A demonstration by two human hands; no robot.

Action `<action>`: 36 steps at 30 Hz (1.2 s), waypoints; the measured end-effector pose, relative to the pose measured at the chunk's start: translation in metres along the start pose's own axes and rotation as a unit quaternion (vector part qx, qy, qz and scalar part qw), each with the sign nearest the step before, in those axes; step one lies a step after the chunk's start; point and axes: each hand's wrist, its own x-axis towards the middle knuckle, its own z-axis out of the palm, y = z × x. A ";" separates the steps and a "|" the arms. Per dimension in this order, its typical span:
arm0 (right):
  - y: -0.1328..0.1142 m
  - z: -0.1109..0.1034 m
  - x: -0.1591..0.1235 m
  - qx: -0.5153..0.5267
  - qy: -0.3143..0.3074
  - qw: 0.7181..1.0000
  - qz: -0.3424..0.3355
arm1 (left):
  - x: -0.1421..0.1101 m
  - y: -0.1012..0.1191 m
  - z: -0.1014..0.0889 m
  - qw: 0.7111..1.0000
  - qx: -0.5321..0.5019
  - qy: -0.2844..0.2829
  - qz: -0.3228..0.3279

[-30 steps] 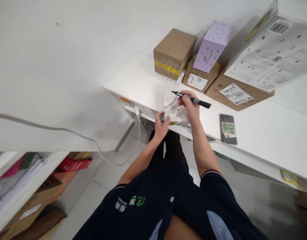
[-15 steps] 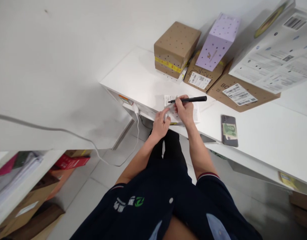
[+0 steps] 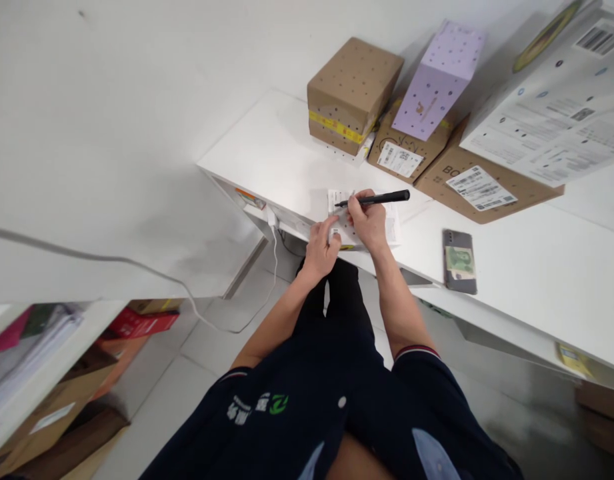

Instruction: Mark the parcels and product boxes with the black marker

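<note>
A slim black marker (image 3: 389, 198) is gripped in my right hand (image 3: 369, 221), its tip at the upper left part of a small white box (image 3: 393, 230) on the table. The box bears a printed label (image 3: 333, 197), partly covered by my hands. My left hand (image 3: 321, 250) holds the box at its left front corner, with the index finger reaching over the top and the thumb near the front side. Some yellow shows on the box's front face.
Behind my hands stand brown cartons (image 3: 354, 87), a lilac box (image 3: 431, 93) and a large white box (image 3: 551, 113). A phone (image 3: 459, 261) with a banknote lies to the right on the white table (image 3: 537, 267). A white cable (image 3: 275, 260) hangs at the left.
The marker's back end has swung slightly left and down, while its tip has shifted a little on the label. My left hand and the box keep their places.
</note>
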 end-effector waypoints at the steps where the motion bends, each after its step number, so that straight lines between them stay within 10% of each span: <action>1: 0.000 0.000 0.000 0.001 0.003 1.000 0.001 | 0.000 0.000 0.000 1.000 -0.002 0.000 0.002; 18: -0.008 -0.005 0.002 0.102 0.075 0.992 0.021 | -0.001 -0.002 0.002 1.000 0.006 0.008 -0.004; 27: -0.013 -0.105 0.008 0.112 0.305 0.946 0.007 | -0.001 -0.003 0.001 1.000 0.000 -0.005 -0.014; 30: -0.003 -0.139 0.003 -0.168 0.232 0.953 0.099 | -0.001 0.000 0.000 0.999 0.013 -0.022 -0.024; 36: 0.019 -0.140 0.011 -0.530 -0.037 0.819 0.216 | -0.002 0.001 0.000 0.998 0.060 -0.024 -0.012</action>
